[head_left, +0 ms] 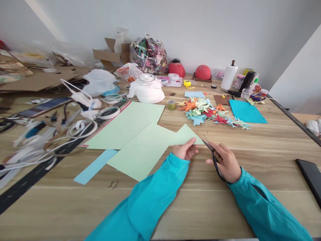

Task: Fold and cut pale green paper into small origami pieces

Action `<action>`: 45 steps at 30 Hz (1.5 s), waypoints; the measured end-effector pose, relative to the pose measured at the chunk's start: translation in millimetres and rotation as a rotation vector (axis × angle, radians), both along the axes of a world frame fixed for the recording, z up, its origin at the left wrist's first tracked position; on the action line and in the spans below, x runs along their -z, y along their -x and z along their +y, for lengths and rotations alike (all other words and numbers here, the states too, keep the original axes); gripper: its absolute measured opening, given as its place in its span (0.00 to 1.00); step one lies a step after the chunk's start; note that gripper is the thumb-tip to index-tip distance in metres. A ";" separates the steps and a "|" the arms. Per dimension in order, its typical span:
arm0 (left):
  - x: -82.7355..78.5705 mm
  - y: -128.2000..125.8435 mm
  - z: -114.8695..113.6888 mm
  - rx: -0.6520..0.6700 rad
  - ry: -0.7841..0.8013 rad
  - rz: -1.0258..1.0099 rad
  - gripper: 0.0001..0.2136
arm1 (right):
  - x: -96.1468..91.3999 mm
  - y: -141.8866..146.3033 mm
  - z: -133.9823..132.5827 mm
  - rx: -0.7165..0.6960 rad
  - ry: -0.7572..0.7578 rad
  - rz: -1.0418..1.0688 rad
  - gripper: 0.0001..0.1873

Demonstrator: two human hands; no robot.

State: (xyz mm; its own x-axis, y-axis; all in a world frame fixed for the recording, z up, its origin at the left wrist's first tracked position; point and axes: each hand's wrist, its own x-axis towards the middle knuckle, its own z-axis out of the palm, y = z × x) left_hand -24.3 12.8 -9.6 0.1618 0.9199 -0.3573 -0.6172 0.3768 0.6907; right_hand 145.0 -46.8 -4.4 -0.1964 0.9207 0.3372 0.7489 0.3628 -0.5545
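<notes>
A light green sheet of paper (147, 147) is pinched at its right corner by the left hand (185, 150), low over the wooden table (200, 201). Black scissors (213, 157) are gripped in the right hand (225, 164), fingers through the handles, blades slightly parted at the paper's tip. Beyond, a heap of folded paper shapes (208, 113) is seen beside a blue sheet (245, 112).
</notes>
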 end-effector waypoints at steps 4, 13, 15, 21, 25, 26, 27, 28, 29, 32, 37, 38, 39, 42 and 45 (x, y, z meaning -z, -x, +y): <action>1.5 1.2 -1.4 0.042 -0.049 -0.018 0.07 | 3.3 0.3 -1.1 0.036 -0.055 -0.085 0.31; 1.4 0.9 0.6 0.030 -0.053 0.005 0.07 | 1.6 2.0 -3.7 0.049 -0.060 -0.086 0.31; 0.1 0.5 0.5 0.012 -0.041 0.014 0.08 | 1.7 1.9 -3.7 0.054 -0.065 -0.088 0.32; -2.3 -0.4 -1.3 0.015 -0.096 0.001 0.12 | 3.5 1.2 -3.1 0.053 -0.084 -0.098 0.31; -0.5 0.1 0.6 0.023 -0.082 0.020 0.12 | 3.1 1.3 -3.4 0.056 -0.083 -0.104 0.31; -0.5 0.3 0.6 0.028 -0.084 0.026 0.12 | 2.8 1.4 -3.5 0.056 -0.083 -0.106 0.31; -0.8 0.5 0.3 0.034 -0.092 0.028 0.11 | 2.5 1.6 -3.6 0.056 -0.084 -0.109 0.31; -1.2 0.6 -0.3 0.040 -0.105 0.027 0.11 | 2.1 1.7 -3.7 0.056 -0.084 -0.111 0.30; -1.8 0.8 -1.0 0.046 -0.120 0.025 0.11 | 1.7 1.9 -3.8 0.058 -0.083 -0.111 0.30; -3.3 1.0 -3.1 0.059 -0.138 0.021 0.12 | 0.5 2.3 -4.0 0.065 -0.074 -0.113 0.30; -3.1 1.1 -3.1 0.058 -0.133 0.017 0.12 | -0.2 2.4 -4.2 0.059 -0.061 -0.114 0.31; -2.9 1.1 -2.9 0.058 -0.129 0.019 0.12 | 0.0 2.3 -4.2 0.059 -0.065 -0.112 0.31; -2.7 1.1 -2.7 0.059 -0.127 0.020 0.12 | 0.3 2.3 -4.2 0.059 -0.071 -0.108 0.30; -2.2 1.3 -2.5 0.062 -0.129 0.020 0.12 | 1.7 2.1 -4.0 0.059 -0.087 -0.096 0.30; -2.0 1.5 -2.5 0.067 -0.130 0.019 0.12 | 3.1 2.0 -3.7 0.055 -0.096 -0.085 0.30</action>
